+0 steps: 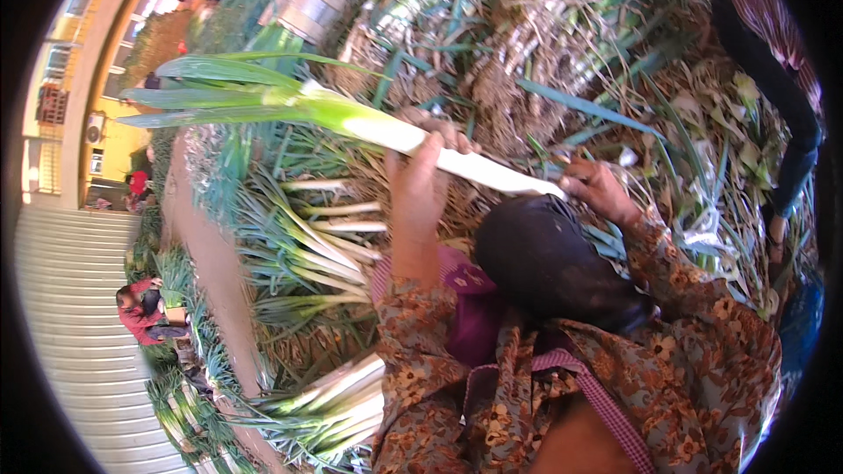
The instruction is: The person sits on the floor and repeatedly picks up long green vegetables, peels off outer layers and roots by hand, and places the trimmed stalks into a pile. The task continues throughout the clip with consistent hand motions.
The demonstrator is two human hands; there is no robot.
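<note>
A long green onion (395, 135) lies slantwise across my view, its white stem clean and its green leaves fanned out to the left. My left hand (431, 145) is wrapped around the middle of the white stem. At the stem's lower right end, my right hand (596, 187) has its fingers curled and pinched against the root tip. Just below that tip is a dark, shiny rounded surface (553, 257), seemingly my covered knee. Smooth white green onions (342, 401) lie side by side at lower left, with several more stalks (342, 227) above them.
Untrimmed onions with muddy roots (520, 59) are heaped ahead. Peeled skins and leaves (698, 112) litter the right side, where another person's leg (767, 79) stands. A wooden stool-like object (309, 6) is at upper left. Beyond a path (204, 276) sits a person in red (141, 316).
</note>
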